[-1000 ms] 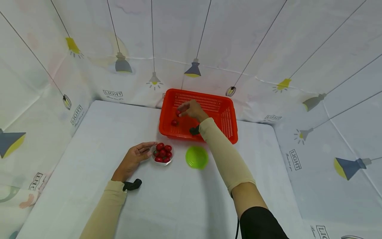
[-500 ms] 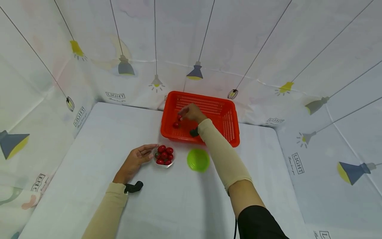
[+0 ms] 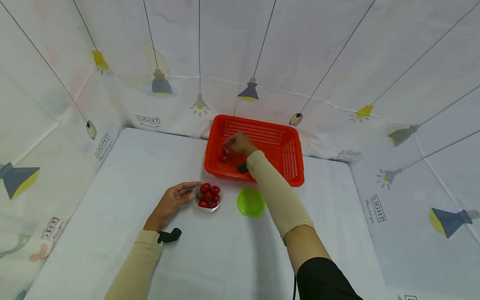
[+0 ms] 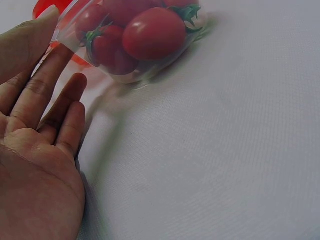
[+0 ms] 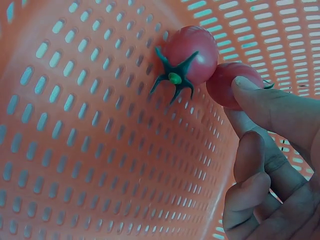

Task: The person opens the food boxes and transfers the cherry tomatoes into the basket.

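My left hand (image 3: 172,202) rests beside a small clear plastic container (image 3: 208,209) filled with red cherry tomatoes (image 4: 155,34), some with green stems. Its nearly straight thumb and index finger touch the container's left side, as the left wrist view shows; the other fingers lie loose. My right hand (image 3: 241,145) is inside the red perforated basket (image 3: 290,160). Between thumb and fingers it pinches a cherry tomato (image 5: 227,87), close against the basket's floor. Right beside that one lies a second cherry tomato (image 5: 195,52) with a star-shaped green stem.
A bright green round dish (image 3: 250,202) stands on the white table (image 3: 210,258), right of the clear container and in front of the basket. Behind the basket rises a pale wall covering (image 3: 296,54) printed with lamps, which also runs along both sides.
My right hand has lowered slightly, with the pinched tomato now next to the other one in the basket. The left hand stays at the container. The whole head view has shifted a little.
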Tool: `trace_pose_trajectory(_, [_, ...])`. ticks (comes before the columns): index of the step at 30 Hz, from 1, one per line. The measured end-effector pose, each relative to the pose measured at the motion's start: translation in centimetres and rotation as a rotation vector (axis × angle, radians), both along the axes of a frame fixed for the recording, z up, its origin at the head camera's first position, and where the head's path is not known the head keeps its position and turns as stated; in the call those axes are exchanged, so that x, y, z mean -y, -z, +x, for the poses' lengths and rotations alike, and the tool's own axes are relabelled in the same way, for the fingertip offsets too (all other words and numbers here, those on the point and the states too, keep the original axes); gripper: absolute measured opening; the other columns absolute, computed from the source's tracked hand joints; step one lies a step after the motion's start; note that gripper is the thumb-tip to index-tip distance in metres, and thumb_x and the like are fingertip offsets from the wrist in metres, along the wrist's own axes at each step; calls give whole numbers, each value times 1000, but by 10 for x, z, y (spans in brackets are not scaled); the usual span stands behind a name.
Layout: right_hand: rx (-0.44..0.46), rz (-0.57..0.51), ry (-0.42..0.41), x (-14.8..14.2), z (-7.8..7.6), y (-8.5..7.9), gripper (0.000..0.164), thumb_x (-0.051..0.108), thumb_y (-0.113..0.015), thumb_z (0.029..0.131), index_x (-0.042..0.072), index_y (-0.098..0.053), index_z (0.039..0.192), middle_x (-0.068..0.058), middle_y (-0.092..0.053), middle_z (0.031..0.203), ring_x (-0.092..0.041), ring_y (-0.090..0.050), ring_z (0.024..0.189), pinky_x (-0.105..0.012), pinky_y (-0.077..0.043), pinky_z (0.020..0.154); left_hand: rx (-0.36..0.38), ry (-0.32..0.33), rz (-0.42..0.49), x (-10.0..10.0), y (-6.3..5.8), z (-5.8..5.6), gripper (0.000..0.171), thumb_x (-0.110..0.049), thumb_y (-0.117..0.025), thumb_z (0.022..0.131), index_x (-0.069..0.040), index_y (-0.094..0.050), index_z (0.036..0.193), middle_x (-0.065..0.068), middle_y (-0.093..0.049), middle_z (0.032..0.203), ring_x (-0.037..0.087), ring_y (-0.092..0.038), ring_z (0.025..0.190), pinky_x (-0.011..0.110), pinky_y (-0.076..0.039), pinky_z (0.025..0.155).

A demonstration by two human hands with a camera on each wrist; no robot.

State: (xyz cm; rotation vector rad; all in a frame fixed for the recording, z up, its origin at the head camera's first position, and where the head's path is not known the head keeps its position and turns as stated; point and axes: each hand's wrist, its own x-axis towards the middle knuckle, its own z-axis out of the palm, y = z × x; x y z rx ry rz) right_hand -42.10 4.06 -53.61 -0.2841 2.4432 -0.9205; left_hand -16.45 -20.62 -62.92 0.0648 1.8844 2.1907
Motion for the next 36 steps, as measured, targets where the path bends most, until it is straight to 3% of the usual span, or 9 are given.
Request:
trace_pose_trajectory(20, [-1, 49, 9, 11, 2, 8, 29, 4, -78, 95, 13, -80, 123, -7, -76, 127, -28, -64, 114, -45, -57, 108, 3, -13, -33, -1, 0, -1, 49, -14, -73, 102, -14, -61, 149, 4, -56, 160, 26, -44, 154, 12, -46, 111])
trace_pose_trajectory(36, [-17, 51, 16, 6, -1, -4, 31, 7, -77, 96, 18, -79, 126, -1, -74, 125, -25, -63, 121, -48, -54, 113, -9, -8, -29, 1, 3, -1, 48, -16, -75, 101, -15, -63, 147, 2, -57, 159, 23, -46, 152, 14, -46, 112])
